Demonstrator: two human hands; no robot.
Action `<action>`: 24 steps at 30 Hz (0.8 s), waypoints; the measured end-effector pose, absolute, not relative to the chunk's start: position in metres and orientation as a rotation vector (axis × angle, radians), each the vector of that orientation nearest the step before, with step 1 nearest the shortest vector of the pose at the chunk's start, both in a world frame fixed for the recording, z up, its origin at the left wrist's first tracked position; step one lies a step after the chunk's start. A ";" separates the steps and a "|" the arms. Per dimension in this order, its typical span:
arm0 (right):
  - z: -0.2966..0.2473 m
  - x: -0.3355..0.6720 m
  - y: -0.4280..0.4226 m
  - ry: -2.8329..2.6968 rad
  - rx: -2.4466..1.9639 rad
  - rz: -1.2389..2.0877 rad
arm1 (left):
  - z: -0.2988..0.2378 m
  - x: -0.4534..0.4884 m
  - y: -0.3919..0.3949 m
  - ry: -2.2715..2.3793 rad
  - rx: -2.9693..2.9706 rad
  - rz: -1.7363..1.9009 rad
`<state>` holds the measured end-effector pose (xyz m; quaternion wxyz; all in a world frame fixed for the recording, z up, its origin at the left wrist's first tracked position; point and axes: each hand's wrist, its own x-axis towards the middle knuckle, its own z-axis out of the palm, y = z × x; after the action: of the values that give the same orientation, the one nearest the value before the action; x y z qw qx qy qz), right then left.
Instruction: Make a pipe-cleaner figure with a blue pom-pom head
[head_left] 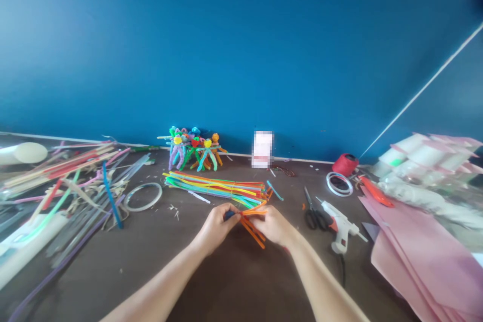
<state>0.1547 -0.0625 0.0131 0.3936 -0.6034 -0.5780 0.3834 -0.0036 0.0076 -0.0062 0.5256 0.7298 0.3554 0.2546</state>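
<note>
My left hand [217, 225] and my right hand [274, 225] meet over the dark table [151, 266], both closed on a bunch of orange pipe cleaners [253, 225]. The orange ends stick out between the hands and fan down to the right. A small dark blue piece shows at my left fingertips. Just beyond the hands lies a flat bundle of many-coloured pipe cleaners [217, 187]. Several small pipe-cleaner figures [192, 150] stand by the blue wall.
Black scissors [314, 210] and a white glue gun [341, 226] lie right of my hands. Pink sheets [418, 256] cover the right side. A red thread spool [344, 164], tape rings [143, 196] and a heap of loose sticks [75, 181] lie around.
</note>
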 end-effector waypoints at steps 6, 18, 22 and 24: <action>0.008 0.142 -0.060 -1.461 -1.452 0.767 | -0.007 -0.002 0.009 0.865 1.746 0.629; 0.004 0.132 -0.062 -1.373 -1.737 0.636 | -0.007 -0.002 0.003 0.860 2.027 0.803; 0.005 0.132 -0.062 -1.381 -1.659 0.722 | -0.008 -0.001 0.006 0.916 1.865 0.730; 0.005 0.131 -0.062 -1.384 -1.640 0.736 | -0.010 0.000 0.007 0.942 1.783 0.706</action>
<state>0.1313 -0.0624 0.0051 0.4227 -0.6551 -0.5530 0.2938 0.0000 0.0074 -0.0103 0.4816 0.7314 0.3863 0.2897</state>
